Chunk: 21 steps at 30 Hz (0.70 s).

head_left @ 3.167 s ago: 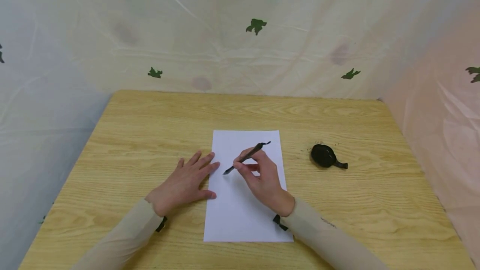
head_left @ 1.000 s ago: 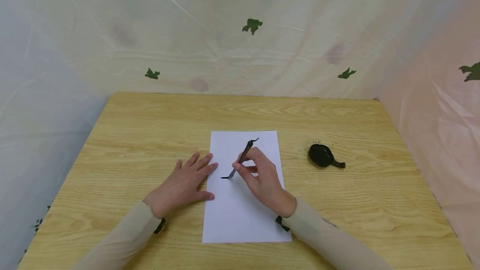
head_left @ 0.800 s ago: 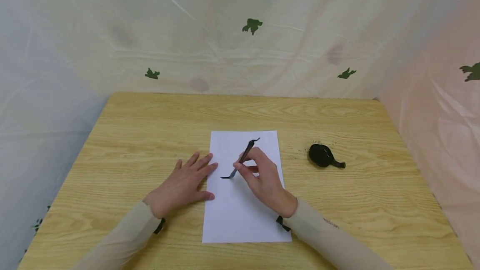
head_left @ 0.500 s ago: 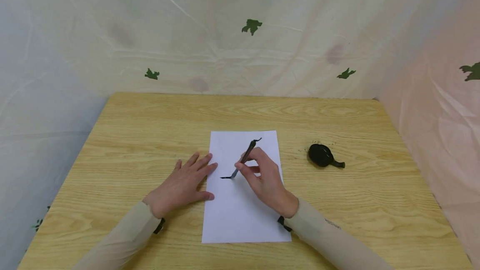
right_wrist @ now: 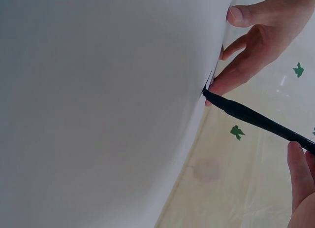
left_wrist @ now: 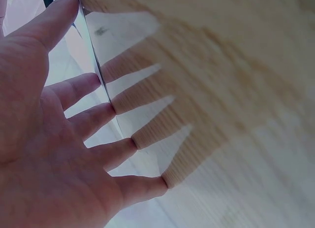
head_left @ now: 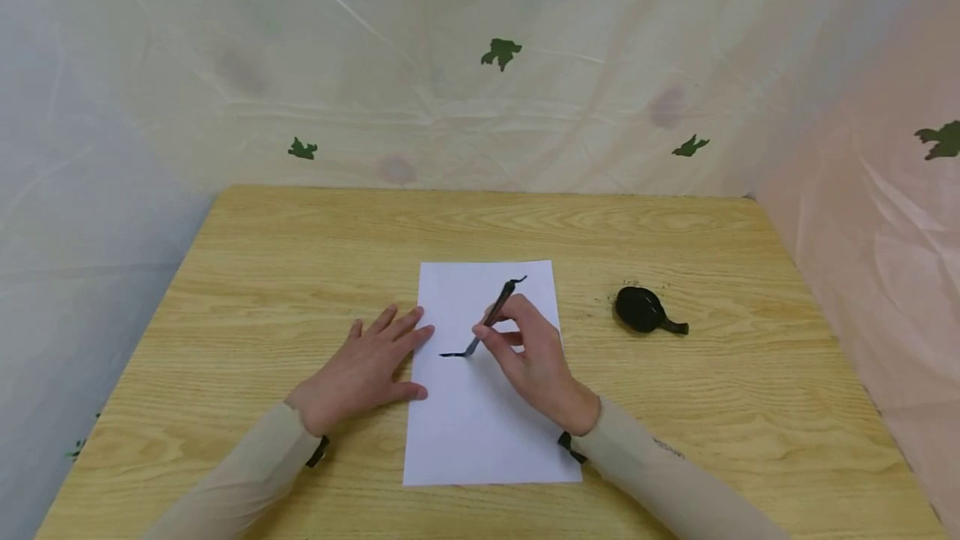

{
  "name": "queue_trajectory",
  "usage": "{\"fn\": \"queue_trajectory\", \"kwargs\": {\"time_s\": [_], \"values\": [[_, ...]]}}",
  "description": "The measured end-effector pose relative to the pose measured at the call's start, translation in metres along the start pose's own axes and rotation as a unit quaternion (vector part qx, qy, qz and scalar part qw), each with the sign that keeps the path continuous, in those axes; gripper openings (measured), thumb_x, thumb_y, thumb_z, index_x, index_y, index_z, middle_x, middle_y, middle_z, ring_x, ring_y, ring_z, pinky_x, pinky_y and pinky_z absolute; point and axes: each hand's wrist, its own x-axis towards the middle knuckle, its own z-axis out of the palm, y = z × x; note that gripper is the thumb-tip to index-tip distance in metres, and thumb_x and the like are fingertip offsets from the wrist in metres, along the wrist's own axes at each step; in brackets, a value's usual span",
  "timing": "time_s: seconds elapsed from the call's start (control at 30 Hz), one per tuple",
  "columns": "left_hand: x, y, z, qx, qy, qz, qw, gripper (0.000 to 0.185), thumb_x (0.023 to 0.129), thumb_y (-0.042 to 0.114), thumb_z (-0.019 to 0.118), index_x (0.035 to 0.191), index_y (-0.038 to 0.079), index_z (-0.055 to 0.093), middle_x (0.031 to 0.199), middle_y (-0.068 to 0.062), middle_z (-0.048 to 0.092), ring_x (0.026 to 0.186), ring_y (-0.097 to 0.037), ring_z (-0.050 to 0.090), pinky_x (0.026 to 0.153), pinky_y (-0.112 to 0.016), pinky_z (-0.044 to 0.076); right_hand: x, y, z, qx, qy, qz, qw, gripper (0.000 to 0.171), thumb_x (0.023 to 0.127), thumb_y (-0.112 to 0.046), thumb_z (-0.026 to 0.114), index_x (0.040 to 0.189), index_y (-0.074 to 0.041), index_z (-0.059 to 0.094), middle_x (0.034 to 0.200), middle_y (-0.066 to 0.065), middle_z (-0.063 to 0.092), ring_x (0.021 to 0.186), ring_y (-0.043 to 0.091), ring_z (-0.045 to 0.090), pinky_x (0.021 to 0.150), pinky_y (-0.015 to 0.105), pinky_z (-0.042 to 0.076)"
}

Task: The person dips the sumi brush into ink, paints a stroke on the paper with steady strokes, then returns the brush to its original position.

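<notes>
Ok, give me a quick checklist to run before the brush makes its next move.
1. Grip: right hand pinches the brush. Ok.
2. Contact: brush tip on the paper, at the right end of the black stroke. Ok.
3. Paper steadied: left hand spread, fingertips at the paper's left edge. Ok.
4. Dish apart from the right sleeve. Ok.
5. Table clean by the dish: dark specks beside it. Not ok.
6. Enough ink on the tip for more: cannot tell.
</notes>
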Motion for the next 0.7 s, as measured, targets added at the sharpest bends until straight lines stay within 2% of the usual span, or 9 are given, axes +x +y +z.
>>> {"fn": "queue_trajectory", "kwargs": {"time_s": [0.27,0.47,0.57,0.7], "values": [[-0.0002,0.0001,0.0,0.0,0.0,-0.001,1.0,0.084,0.089,0.05,0.079,0.156,0.011,0.048,0.167,-0.012,0.033,0.153,-0.047,0.022,0.108,-0.08,0.024,-0.0011,0.0011,-0.002,0.003,0.002,-0.006,1.0,0.023,0.095,-0.004,0.073,0.112,-0.005,0.058,0.102,0.007,0.064,0.096,0.024,0.07,0.07,0.026,0.061],[0.0001,-0.0001,-0.0001,-0.001,-0.002,-0.002,1.0,0.084,0.089,0.049,0.079,0.156,0.011,0.047,0.167,-0.012,0.032,0.153,-0.047,0.021,0.108,-0.08,0.024,-0.0023,0.0001,-0.004,-0.003,0.003,-0.003,1.0,0.032,0.088,0.006,0.077,0.112,-0.005,0.058,0.102,0.007,0.064,0.096,0.024,0.07,0.07,0.025,0.061],[0.0004,-0.0003,0.0001,-0.002,-0.003,-0.003,1.0,0.084,0.088,0.049,0.079,0.156,0.011,0.047,0.167,-0.012,0.032,0.154,-0.047,0.021,0.108,-0.08,0.024,-0.003,0.0004,-0.0045,-0.003,0.005,-0.005,1.0,0.024,0.094,-0.006,0.075,0.111,-0.005,0.058,0.102,0.007,0.064,0.096,0.024,0.07,0.071,0.025,0.061],[0.0005,-0.0003,0.0002,-0.003,-0.004,-0.003,1.0,0.084,0.088,0.049,0.08,0.156,0.011,0.047,0.167,-0.013,0.032,0.154,-0.047,0.021,0.108,-0.08,0.024,-0.0043,0.0022,-0.0048,-0.002,0.011,-0.009,1.0,0.02,0.098,-0.012,0.071,0.111,-0.005,0.058,0.101,0.007,0.064,0.095,0.025,0.071,0.071,0.024,0.06]]}}
